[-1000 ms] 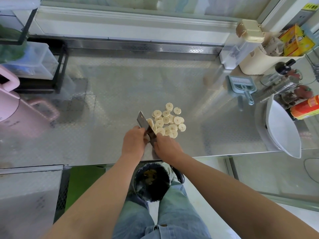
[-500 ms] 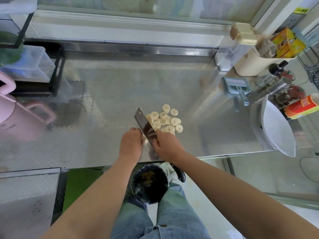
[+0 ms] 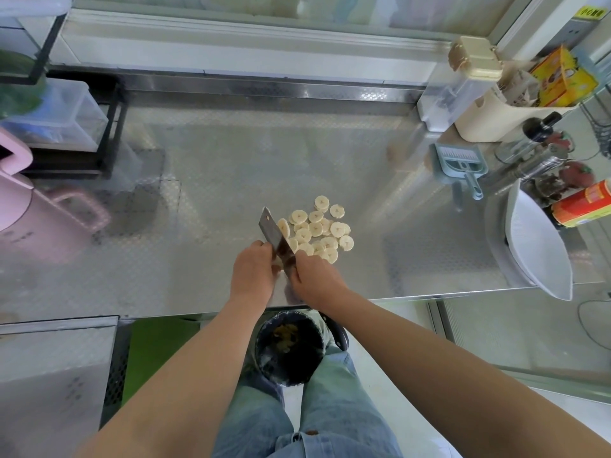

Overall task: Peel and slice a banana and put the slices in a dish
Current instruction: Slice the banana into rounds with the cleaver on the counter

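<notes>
Head view showed the right hand (image 3: 314,280) gripping the knife (image 3: 273,230), its blade pointing to 11 o'clock. The left hand (image 3: 253,272) sat curled against the blade's left side; whether it held anything could not be told. The slices (image 3: 317,231) lay heaped on the counter (image 3: 198,193) at the blade's 3 o'clock, touching it. The dish (image 3: 535,246) stood well apart at 3 o'clock.
</notes>
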{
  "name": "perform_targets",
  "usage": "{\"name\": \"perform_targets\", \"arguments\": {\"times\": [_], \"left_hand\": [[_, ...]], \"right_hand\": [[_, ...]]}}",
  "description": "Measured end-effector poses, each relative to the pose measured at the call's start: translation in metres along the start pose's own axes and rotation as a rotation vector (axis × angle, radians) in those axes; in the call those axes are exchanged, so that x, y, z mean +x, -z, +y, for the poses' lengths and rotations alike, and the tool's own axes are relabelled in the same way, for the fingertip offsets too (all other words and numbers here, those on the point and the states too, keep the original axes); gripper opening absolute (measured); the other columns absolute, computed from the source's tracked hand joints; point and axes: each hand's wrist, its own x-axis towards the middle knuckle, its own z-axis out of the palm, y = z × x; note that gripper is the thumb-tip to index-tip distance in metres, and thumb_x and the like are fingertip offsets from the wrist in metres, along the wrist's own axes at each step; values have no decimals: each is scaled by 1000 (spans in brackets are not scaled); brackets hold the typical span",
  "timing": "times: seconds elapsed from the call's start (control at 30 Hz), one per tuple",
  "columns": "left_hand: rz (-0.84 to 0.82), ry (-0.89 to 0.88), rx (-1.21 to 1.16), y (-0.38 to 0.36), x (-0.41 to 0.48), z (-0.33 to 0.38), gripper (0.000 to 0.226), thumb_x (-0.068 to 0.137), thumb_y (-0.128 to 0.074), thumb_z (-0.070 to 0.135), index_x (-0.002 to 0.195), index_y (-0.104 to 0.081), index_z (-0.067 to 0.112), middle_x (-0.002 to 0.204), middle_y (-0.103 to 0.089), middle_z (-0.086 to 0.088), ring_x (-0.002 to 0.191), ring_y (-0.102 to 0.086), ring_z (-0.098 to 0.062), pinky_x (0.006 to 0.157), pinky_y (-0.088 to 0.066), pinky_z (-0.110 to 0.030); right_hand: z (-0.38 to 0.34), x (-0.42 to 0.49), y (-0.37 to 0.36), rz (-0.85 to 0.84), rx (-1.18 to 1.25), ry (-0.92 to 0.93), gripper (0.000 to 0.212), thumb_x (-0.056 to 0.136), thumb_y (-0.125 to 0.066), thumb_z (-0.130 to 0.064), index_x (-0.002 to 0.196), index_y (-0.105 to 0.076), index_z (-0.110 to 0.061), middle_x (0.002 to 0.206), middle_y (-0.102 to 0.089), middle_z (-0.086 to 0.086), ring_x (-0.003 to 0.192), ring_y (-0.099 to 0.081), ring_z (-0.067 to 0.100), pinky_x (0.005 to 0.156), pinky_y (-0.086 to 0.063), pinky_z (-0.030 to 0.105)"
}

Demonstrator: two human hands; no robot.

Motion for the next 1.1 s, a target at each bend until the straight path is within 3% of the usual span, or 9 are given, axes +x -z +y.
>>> {"name": "perform_targets", "arguments": {"times": [0.13, 0.27, 0.57, 0.87, 1.0, 1.1], "left_hand": [[-9, -3, 30, 1, 0, 0, 19, 83, -66, 21, 99, -68, 11, 90, -63, -9, 77, -60, -23, 66, -41, -26], [-12, -21, 64, 3, -2, -1, 18, 84, -64, 21, 100, -64, 12, 93, -61, -7, 79, -59, -24, 63, -35, -25], [-18, 22, 61, 3, -6, -5, 16, 82, -68, 15, 96, -62, 11, 92, -64, -7, 80, -62, -26, 71, -52, -35], [-12, 24, 58, 8, -6, -2, 11, 83, -66, 15, 93, -65, 11, 91, -65, -7, 81, -61, -25, 68, -45, -30], [4, 30, 54, 8, -5, 0, 12, 83, -67, 18, 94, -67, 12, 91, -66, -6, 79, -62, -23, 67, -44, -27], [6, 34, 52, 8, -5, 0, 13, 83, -68, 20, 93, -68, 12, 90, -66, -5, 78, -61, -23, 66, -43, -26]], "right_hand": [[-3, 0, -2, -53, -38, -30, 18, 101, -40, -26, 102, -48, -9, 87, -54, 9, 76, -51, 25, 64, -39, 34], [2, -3, 0, -22, -15, -17, 20, 102, -38, -31, 92, -40, -13, 90, -57, 12, 75, -51, 27, 63, -36, 34], [-4, -9, 23, 55, 14, 64, 18, 98, -38, -25, 86, -39, -11, 76, -50, 7, 65, -47, 25, 56, -30, 31], [-7, -8, 20, 45, -47, 72, 20, 98, -39, -27, 97, -46, -9, 84, -55, 10, 75, -56, 29, 62, -44, 38], [-7, -4, 16, 40, -77, 68, 16, 99, -38, -27, 90, -39, -13, 80, -49, 7, 71, -52, 28, 60, -38, 36], [-8, 0, 10, 29, -89, 48, 18, 99, -38, -27, 96, -45, -10, 81, -49, 7, 72, -53, 28, 60, -38, 34]]}}
